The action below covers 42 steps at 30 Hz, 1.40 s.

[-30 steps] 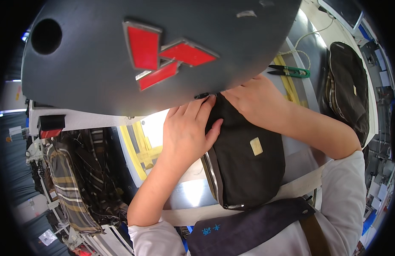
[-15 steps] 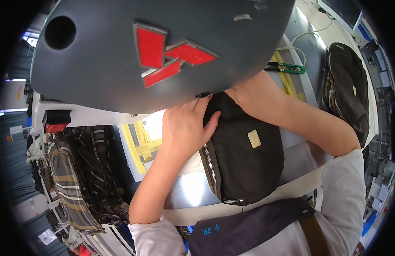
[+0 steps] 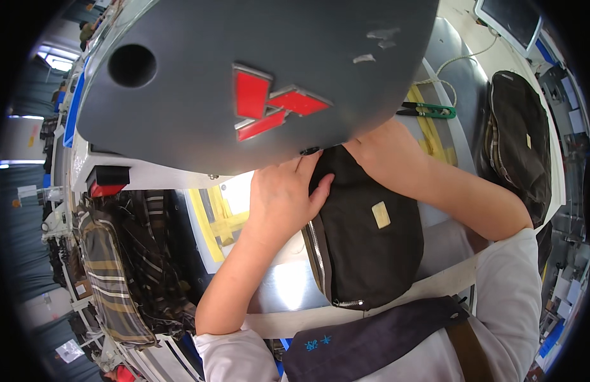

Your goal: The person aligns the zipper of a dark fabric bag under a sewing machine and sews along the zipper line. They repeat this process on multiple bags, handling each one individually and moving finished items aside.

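A black fabric bag lies on the work surface in front of me, with a metal zipper along its left and near edges and a small cream label on top. My left hand rests at its far left edge, thumb apart and fingers stretched flat, their tips partly under the machine head. At the far right part of the bag, my right hand is curled against the fabric. Its fingertips are hidden. Over both hands looms the dark grey sewing machine head with a red emblem, hiding the bag's far end.
Green-handled thread snips lie beyond my right forearm, by yellow tape strips and a pale cord. Another black zippered bag rests at the right. Plaid bags are piled at the left. A screen stands at the far right.
The machine head appears farther right and slightly lower as the view shifts. Both hands keep nearly the same place and pose on the bag.
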### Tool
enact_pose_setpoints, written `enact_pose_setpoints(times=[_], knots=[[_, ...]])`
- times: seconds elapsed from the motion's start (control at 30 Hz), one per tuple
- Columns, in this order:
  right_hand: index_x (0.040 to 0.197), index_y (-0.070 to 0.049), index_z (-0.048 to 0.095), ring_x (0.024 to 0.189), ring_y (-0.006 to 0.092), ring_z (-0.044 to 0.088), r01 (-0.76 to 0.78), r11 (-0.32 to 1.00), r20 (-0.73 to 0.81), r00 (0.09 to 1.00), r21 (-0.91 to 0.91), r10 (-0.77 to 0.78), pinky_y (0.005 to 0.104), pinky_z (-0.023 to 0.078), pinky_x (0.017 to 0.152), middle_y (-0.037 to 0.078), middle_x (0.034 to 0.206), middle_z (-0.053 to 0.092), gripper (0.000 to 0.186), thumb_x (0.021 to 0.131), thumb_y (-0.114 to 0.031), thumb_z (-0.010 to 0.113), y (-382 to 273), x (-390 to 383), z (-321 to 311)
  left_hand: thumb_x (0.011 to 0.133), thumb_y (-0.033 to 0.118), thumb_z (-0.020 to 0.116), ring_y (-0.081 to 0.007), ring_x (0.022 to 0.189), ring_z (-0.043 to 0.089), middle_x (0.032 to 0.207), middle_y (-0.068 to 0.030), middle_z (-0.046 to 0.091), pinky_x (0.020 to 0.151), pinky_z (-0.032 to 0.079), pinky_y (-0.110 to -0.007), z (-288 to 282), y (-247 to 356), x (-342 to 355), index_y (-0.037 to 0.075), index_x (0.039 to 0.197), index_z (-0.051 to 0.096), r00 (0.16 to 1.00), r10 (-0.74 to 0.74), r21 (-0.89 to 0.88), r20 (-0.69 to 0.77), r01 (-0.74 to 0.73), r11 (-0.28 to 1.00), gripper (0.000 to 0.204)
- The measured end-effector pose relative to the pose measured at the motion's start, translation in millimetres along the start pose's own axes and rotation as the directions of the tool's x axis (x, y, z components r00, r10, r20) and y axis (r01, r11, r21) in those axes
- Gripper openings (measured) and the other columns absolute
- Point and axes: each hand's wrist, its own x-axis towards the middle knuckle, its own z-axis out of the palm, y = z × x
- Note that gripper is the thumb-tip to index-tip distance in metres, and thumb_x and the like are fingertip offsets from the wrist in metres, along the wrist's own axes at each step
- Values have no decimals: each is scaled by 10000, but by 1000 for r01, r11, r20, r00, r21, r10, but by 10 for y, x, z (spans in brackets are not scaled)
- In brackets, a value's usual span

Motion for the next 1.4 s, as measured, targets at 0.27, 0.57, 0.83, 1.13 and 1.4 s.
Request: enact_pose_setpoints(times=[0.27,0.57,0.83,1.13,1.4], knots=[[882,-21,635,862,169,565,37,999,49,998,33,-39,283,503,702,38,923,559,191,723,-123,605,-87,-30,-46,738,184,731,-256,1058,613,1200,-81,598,962,466,-402,-9,39,-96,108,1127,672,995,83,-4,-52,-84,996,401],[859,-34,642,866,167,556,47,999,50,998,12,-47,279,493,701,35,940,560,171,725,-131,598,-77,-32,-49,738,186,730,-256,1036,614,1193,-85,597,943,469,-397,-5,32,-86,111,1116,677,994,100,8,-43,-100,995,388],[910,-18,652,872,167,568,56,998,60,997,6,-56,279,496,713,39,961,572,217,734,-132,594,-49,3,-46,735,180,731,-268,1016,619,1168,-96,606,925,476,-389,3,-6,-48,101,1101,680,995,86,5,-52,-86,996,378],[938,-8,653,869,167,571,51,998,16,999,28,-51,278,501,699,38,943,569,250,726,-130,601,-48,-16,-19,743,184,733,-290,998,629,1149,-93,615,888,497,-389,41,-23,-88,104,1100,680,991,99,-41,-95,-103,994,370],[896,-24,643,896,172,575,14,999,120,993,-32,-10,291,511,696,41,947,569,191,734,-112,590,66,90,44,779,216,717,-299,890,643,1087,-98,638,788,499,-393,25,-74,12,108,1072,692,998,48,-7,-49,-48,999,313]])
